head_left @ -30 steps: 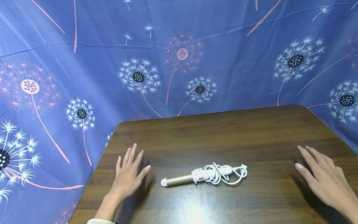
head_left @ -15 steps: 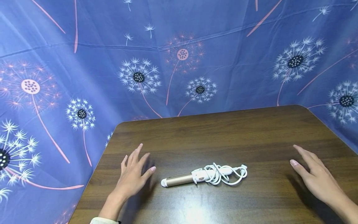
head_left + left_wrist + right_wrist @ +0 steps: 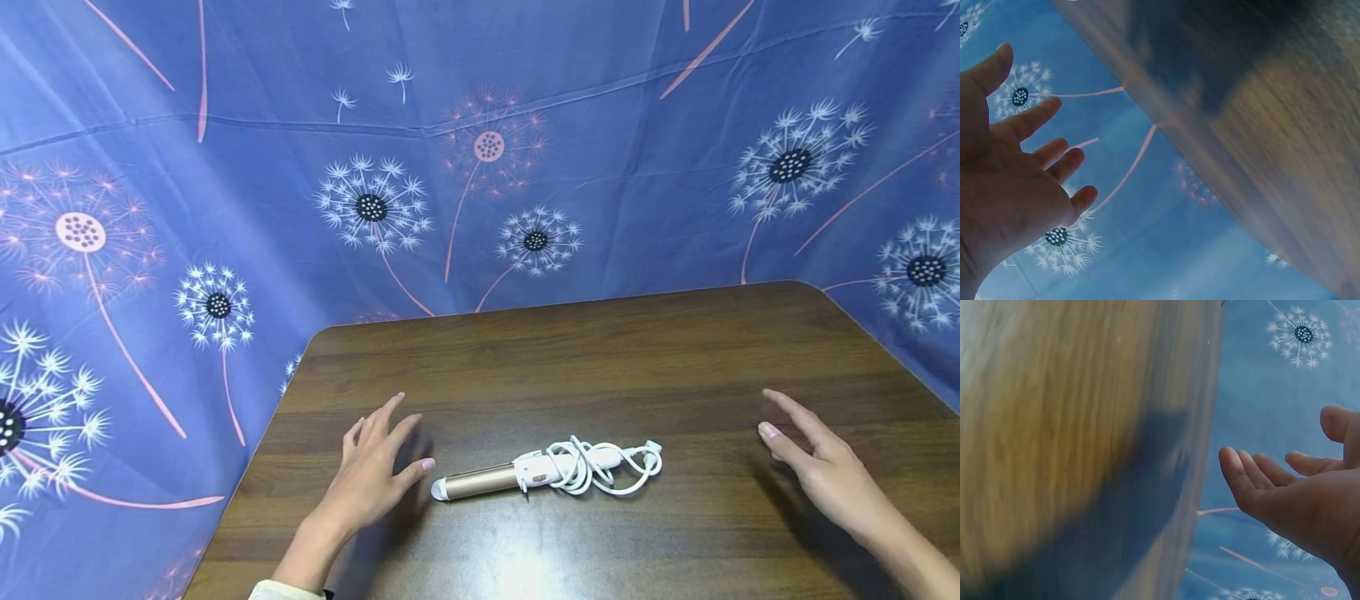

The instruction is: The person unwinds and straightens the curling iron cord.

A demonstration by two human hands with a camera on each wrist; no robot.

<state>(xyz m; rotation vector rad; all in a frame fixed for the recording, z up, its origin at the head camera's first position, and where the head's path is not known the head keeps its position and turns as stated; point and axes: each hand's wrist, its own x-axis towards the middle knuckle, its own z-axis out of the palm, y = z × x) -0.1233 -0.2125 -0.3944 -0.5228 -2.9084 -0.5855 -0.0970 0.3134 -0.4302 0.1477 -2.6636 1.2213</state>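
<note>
As left hand [image 3: 371, 479] and right hand [image 3: 828, 472], both loosely spread, have drawn inward, iron [image 3: 536, 469] lies nearer, unheld: just beside left, well apart from right.

Over the past 1 second I have watched both hands draw inward above the table [image 3: 570, 367]. The left hand [image 3: 371, 483] has come further from the table's left edge, and its thumb [image 3: 417, 472], earlier a little short of the curling iron [image 3: 480, 481], is now just beside the white tip [image 3: 439, 490]. Its fingers, which pointed at the far edge, slant more towards the far right corner. The right hand [image 3: 828, 475] has moved off from the right edge and is nearer the plug [image 3: 653, 451]. It has turned more onto its side, so fewer fingers show. Both shadows have shifted inward too.
</note>
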